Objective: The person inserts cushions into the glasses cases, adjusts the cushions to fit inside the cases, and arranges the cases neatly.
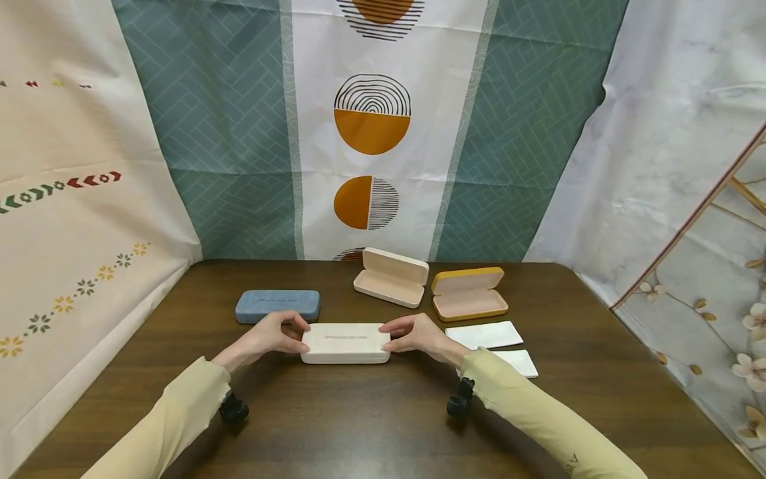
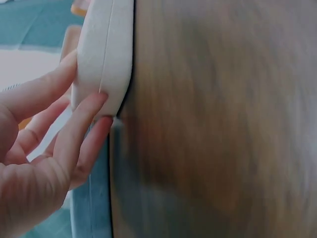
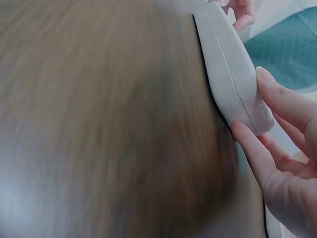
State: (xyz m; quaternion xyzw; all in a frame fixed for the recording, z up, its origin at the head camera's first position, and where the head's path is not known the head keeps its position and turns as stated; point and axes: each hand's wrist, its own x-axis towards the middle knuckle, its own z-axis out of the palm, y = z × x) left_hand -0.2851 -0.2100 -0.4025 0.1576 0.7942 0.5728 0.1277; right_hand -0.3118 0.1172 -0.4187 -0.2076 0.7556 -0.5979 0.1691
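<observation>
A closed white glasses case (image 1: 345,346) with small lettering on its lid lies lengthwise across the middle of the table. My left hand (image 1: 276,334) pinches its left end, thumb and fingers on either side of the seam, as the left wrist view shows on the white case (image 2: 106,49). At the opposite end my right hand (image 1: 421,338) grips the case the same way; in the right wrist view the thumb presses the top of the case (image 3: 230,69) and fingertips sit at its lower edge. Just behind the left hand is a closed blue glasses case (image 1: 278,305).
Toward the back stand an open cream glasses case (image 1: 389,287) and an open yellow glasses case (image 1: 469,303). Two folded white cloths (image 1: 486,334) lie on the right, partly behind the right forearm. A patterned curtain (image 1: 371,199) hangs behind the brown table (image 1: 341,426).
</observation>
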